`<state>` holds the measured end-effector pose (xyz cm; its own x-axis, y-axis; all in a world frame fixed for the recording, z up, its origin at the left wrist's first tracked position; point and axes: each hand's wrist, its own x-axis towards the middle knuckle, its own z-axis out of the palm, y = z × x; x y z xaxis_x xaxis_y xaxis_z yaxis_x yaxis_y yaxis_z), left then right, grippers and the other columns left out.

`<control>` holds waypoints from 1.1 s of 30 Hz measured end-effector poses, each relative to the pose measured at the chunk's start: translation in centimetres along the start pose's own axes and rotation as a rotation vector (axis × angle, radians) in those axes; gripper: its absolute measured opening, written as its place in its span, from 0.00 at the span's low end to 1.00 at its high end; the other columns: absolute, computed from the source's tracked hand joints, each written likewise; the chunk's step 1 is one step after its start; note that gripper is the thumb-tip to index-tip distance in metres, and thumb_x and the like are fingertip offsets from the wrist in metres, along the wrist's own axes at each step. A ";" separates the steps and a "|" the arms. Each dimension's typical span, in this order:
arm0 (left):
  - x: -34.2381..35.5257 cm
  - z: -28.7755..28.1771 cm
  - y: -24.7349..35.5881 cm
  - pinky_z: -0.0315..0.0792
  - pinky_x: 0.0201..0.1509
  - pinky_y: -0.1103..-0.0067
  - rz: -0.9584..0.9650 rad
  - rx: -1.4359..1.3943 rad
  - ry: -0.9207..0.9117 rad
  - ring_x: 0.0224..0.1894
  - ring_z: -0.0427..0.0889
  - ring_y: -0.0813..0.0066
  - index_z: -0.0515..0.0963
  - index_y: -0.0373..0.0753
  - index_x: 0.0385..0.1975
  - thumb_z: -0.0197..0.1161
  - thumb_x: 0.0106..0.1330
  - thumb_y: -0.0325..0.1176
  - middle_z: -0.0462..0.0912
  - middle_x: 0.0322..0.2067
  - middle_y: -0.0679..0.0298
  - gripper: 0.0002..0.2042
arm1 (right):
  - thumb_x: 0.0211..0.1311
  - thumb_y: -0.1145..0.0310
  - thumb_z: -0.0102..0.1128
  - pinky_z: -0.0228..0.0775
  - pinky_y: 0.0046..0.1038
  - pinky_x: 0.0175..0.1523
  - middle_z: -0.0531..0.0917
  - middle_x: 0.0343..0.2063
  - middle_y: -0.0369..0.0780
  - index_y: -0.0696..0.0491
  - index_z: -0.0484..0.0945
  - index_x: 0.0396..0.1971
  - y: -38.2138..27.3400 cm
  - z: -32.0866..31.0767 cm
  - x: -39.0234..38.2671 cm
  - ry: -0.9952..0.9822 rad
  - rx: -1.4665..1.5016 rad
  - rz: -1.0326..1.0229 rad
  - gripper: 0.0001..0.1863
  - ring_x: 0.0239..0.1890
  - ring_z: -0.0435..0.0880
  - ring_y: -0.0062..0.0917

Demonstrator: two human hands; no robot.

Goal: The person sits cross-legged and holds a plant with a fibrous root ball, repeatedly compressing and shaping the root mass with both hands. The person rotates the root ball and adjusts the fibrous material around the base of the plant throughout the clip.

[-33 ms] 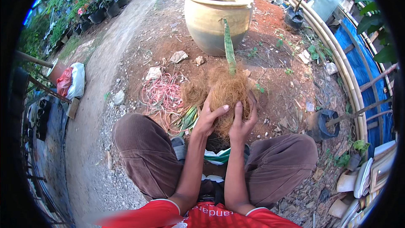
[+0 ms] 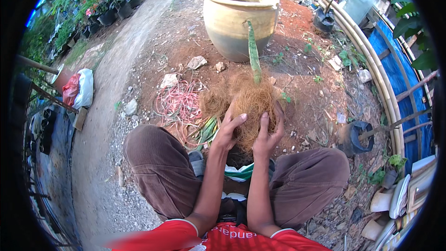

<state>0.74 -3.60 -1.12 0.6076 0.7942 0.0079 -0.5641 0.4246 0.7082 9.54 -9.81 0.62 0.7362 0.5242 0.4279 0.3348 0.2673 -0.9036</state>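
My left hand [image 2: 226, 129] and my right hand [image 2: 267, 134] are closed around a ball of brown fibre [image 2: 248, 111] in front of me. An upright mottled green leaf [image 2: 253, 56] rises from its top. A loose clump of similar fibre [image 2: 213, 102] lies just left of the ball. Tangled pink string [image 2: 173, 104] and some green leaf pieces [image 2: 209, 132] lie on the dirt beside my left hand. Below my hands, between my legs, a green and white sack [image 2: 239, 173] holds dark material.
A large glazed pot [image 2: 237, 28] stands ahead. Potted plants [image 2: 111, 16] line the path's far left; red and white bags [image 2: 81, 88] sit left. Bamboo poles [image 2: 381, 79], blue sheeting [image 2: 399, 93], a black planting bag [image 2: 355, 137] and stacked objects [image 2: 395, 200] are on the right.
My thumbs have shifted very slightly on the fibre ball. Everything else looks the same.
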 end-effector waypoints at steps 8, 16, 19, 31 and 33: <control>0.6 0.6 -0.9 0.70 0.66 0.71 0.056 0.087 0.045 0.59 0.77 0.66 0.62 0.31 0.68 0.71 0.60 0.27 0.77 0.57 0.55 0.36 | 0.69 0.68 0.50 0.59 0.41 0.72 0.77 0.59 0.50 0.64 0.75 0.57 1.0 -0.5 -0.3 -0.028 0.246 0.086 0.21 0.65 0.73 0.39; 0.4 0.0 -0.3 0.72 0.64 0.70 0.131 0.062 0.027 0.56 0.79 0.67 0.64 0.31 0.66 0.71 0.58 0.25 0.79 0.55 0.55 0.35 | 0.71 0.56 0.57 0.58 0.40 0.73 0.69 0.65 0.47 0.58 0.63 0.69 0.0 -0.1 0.1 -0.055 0.341 0.065 0.33 0.67 0.69 0.32; 0.5 0.0 -0.1 0.70 0.67 0.69 0.087 0.137 0.020 0.60 0.77 0.66 0.60 0.32 0.70 0.75 0.53 0.25 0.76 0.59 0.55 0.42 | 0.70 0.63 0.63 0.59 0.36 0.71 0.74 0.62 0.47 0.62 0.68 0.66 0.5 0.0 -0.4 -0.011 0.171 0.292 0.30 0.65 0.71 0.32; 0.7 1.3 0.0 0.67 0.70 0.68 0.100 0.194 -0.035 0.64 0.74 0.65 0.56 0.33 0.72 0.76 0.50 0.19 0.74 0.62 0.54 0.47 | 0.74 0.68 0.60 0.70 0.30 0.61 0.82 0.54 0.44 0.64 0.77 0.56 1.1 -0.1 -0.4 0.236 0.367 0.290 0.18 0.53 0.79 0.25; 0.7 1.3 -0.1 0.68 0.69 0.69 0.083 0.182 -0.011 0.63 0.75 0.66 0.58 0.32 0.71 0.75 0.50 0.18 0.75 0.61 0.54 0.45 | 0.74 0.69 0.58 0.70 0.31 0.61 0.81 0.55 0.44 0.64 0.75 0.58 0.9 -0.1 -0.3 0.226 0.325 0.303 0.19 0.54 0.79 0.26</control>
<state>1.93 -3.60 -0.25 0.5698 0.8181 0.0780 -0.5028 0.2720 0.8205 9.63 -9.80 -0.32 0.8933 0.4383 0.0991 -0.0881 0.3871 -0.9178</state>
